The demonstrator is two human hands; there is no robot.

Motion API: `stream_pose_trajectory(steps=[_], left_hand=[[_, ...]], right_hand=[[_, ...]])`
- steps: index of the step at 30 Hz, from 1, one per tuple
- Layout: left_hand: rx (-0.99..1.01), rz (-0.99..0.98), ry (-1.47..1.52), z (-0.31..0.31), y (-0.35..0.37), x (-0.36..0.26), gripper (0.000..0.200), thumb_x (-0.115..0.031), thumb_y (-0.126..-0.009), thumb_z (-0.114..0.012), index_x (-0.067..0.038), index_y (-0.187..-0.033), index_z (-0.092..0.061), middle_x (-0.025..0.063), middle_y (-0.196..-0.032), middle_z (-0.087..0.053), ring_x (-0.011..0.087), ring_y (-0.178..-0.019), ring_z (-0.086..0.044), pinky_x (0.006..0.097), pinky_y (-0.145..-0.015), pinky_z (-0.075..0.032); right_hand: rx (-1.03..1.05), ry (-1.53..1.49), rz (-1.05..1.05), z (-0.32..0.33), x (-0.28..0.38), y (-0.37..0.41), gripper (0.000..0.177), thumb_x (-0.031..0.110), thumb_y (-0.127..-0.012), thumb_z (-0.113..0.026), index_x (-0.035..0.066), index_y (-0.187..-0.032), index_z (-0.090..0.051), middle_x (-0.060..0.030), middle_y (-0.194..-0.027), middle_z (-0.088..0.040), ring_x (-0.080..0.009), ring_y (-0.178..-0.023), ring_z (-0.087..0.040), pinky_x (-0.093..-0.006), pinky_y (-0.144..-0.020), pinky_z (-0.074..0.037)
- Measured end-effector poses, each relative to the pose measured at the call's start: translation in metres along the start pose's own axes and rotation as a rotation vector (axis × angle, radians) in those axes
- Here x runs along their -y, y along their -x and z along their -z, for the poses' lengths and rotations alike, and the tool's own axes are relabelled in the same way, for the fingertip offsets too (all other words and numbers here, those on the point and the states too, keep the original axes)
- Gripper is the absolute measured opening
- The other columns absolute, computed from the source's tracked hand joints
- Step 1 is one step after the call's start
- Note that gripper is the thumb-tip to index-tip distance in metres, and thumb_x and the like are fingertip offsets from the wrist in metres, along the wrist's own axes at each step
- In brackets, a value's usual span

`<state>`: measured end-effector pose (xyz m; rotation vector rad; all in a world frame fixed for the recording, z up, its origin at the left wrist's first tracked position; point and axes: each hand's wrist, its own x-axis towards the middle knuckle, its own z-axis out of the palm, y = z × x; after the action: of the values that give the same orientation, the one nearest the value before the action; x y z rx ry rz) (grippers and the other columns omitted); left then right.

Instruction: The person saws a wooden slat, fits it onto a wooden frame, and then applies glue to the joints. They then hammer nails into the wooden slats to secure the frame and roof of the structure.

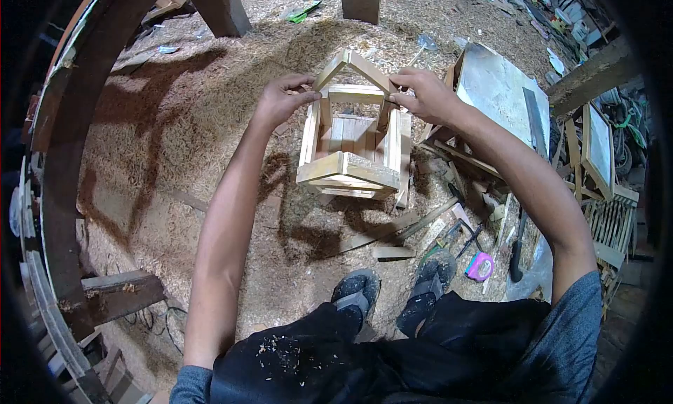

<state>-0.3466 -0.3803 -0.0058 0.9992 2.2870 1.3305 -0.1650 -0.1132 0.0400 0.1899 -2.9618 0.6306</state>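
Observation:
A small house-shaped wooden frame (308,143) with a slatted floor (348,136) stands on the ground ahead of me. Across its far end sits a peaked wooden gable piece (366,70) made of two slanting strips. My left hand (286,101) pinches the lower left end of that piece, and my right hand (423,94) grips its lower right end. A matching near gable (370,170) rests across the front end, with neither hand on it. My fingertips partly cover where the far gable meets the frame.
Wood shavings cover the ground. Right of the frame stands a box with a pale top (494,88). Near my feet lie a pink tape measure (480,266), a dark-handled tool (517,260) and wood offcuts (394,252). A curved dark beam (66,187) rises at the left.

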Motion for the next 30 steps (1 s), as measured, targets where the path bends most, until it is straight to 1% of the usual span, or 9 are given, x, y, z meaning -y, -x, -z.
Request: stream_pose_trajectory(steps=[4, 9, 12, 15, 18, 22, 24, 27, 30], left_hand=[[-0.003, 0.031, -0.006, 0.000, 0.002, -0.006, 0.050, -0.027, -0.072, -0.087, -0.006, -0.115, -0.072, 0.0096, -0.116, -0.069, 0.0193, -0.101, -0.066, 0.0337, -0.089, -0.053], [0.025, 0.081, -0.046, 0.002, 0.001, -0.009, 0.050, -0.029, -0.073, -0.087, -0.008, -0.116, -0.072, 0.0101, -0.122, -0.067, 0.0200, -0.108, -0.063, 0.0348, -0.093, -0.050], [0.021, 0.035, -0.013, 0.001, 0.000, -0.004, 0.051, -0.026, -0.072, -0.087, -0.006, -0.116, -0.071, 0.0113, -0.119, -0.068, 0.0210, -0.102, -0.066, 0.0340, -0.091, -0.053], [0.022, 0.106, -0.007, 0.001, 0.000, -0.005, 0.051, -0.025, -0.072, -0.086, -0.005, -0.116, -0.071, 0.0119, -0.119, -0.067, 0.0210, -0.102, -0.066, 0.0340, -0.091, -0.053], [0.029, 0.014, -0.007, 0.001, -0.001, -0.003, 0.050, -0.025, -0.073, -0.086, -0.005, -0.116, -0.071, 0.0119, -0.120, -0.067, 0.0209, -0.102, -0.066, 0.0338, -0.091, -0.053], [0.037, 0.050, -0.006, 0.001, 0.000, -0.005, 0.050, -0.025, -0.073, -0.086, -0.006, -0.116, -0.071, 0.0113, -0.120, -0.067, 0.0202, -0.100, -0.066, 0.0337, -0.089, -0.054], [0.039, 0.070, -0.009, 0.001, 0.001, -0.010, 0.050, -0.025, -0.073, -0.086, -0.006, -0.117, -0.071, 0.0113, -0.119, -0.068, 0.0199, -0.099, -0.067, 0.0336, -0.088, -0.054], [0.051, 0.140, -0.044, 0.003, 0.003, -0.015, 0.047, -0.024, -0.076, -0.085, -0.007, -0.117, -0.071, 0.0077, -0.112, -0.071, 0.0153, -0.099, -0.066, 0.0319, -0.090, -0.052], [0.050, 0.036, -0.020, 0.007, 0.008, -0.008, 0.043, -0.022, -0.077, -0.084, -0.007, -0.116, -0.071, 0.0078, -0.111, -0.071, 0.0167, -0.096, -0.067, 0.0340, -0.089, -0.054]], right_hand=[[-0.018, 0.017, 0.029, -0.002, 0.001, 0.002, 0.032, 0.024, -0.093, -0.062, 0.001, -0.114, -0.067, -0.0179, -0.102, -0.063, -0.0344, -0.097, -0.061, -0.0453, -0.088, -0.049], [-0.043, -0.043, 0.006, -0.005, -0.001, 0.004, 0.034, 0.021, -0.089, -0.067, -0.002, -0.114, -0.065, -0.0207, -0.103, -0.064, -0.0380, -0.096, -0.062, -0.0452, -0.085, -0.049], [-0.050, -0.056, 0.005, -0.005, 0.000, 0.005, 0.034, 0.021, -0.089, -0.067, -0.002, -0.115, -0.065, -0.0211, -0.103, -0.064, -0.0386, -0.096, -0.062, -0.0454, -0.085, -0.049], [-0.041, -0.062, 0.009, -0.003, 0.002, 0.005, 0.035, 0.022, -0.090, -0.067, -0.001, -0.116, -0.065, -0.0209, -0.105, -0.064, -0.0380, -0.097, -0.062, -0.0450, -0.086, -0.049], [-0.025, -0.052, -0.029, -0.002, 0.004, 0.005, 0.036, 0.023, -0.090, -0.067, 0.000, -0.118, -0.065, -0.0204, -0.106, -0.064, -0.0370, -0.100, -0.061, -0.0445, -0.088, -0.048], [-0.013, -0.026, -0.047, -0.002, 0.006, 0.004, 0.037, 0.023, -0.091, -0.066, 0.000, -0.119, -0.064, -0.0199, -0.107, -0.063, -0.0359, -0.103, -0.061, -0.0437, -0.090, -0.048], [0.011, -0.044, -0.048, -0.002, 0.005, 0.004, 0.032, 0.023, -0.094, -0.062, 0.004, -0.119, -0.067, -0.0164, -0.103, -0.062, -0.0334, -0.099, -0.061, -0.0437, -0.089, -0.049], [-0.022, -0.038, -0.032, -0.004, 0.004, 0.002, 0.030, 0.022, -0.093, -0.062, 0.005, -0.118, -0.067, -0.0165, -0.103, -0.062, -0.0337, -0.097, -0.061, -0.0440, -0.089, -0.048], [-0.032, -0.136, -0.041, 0.000, 0.008, 0.010, 0.032, 0.017, -0.091, -0.065, 0.002, -0.120, -0.065, -0.0178, -0.103, -0.064, -0.0333, -0.097, -0.062, -0.0417, -0.089, -0.048]])
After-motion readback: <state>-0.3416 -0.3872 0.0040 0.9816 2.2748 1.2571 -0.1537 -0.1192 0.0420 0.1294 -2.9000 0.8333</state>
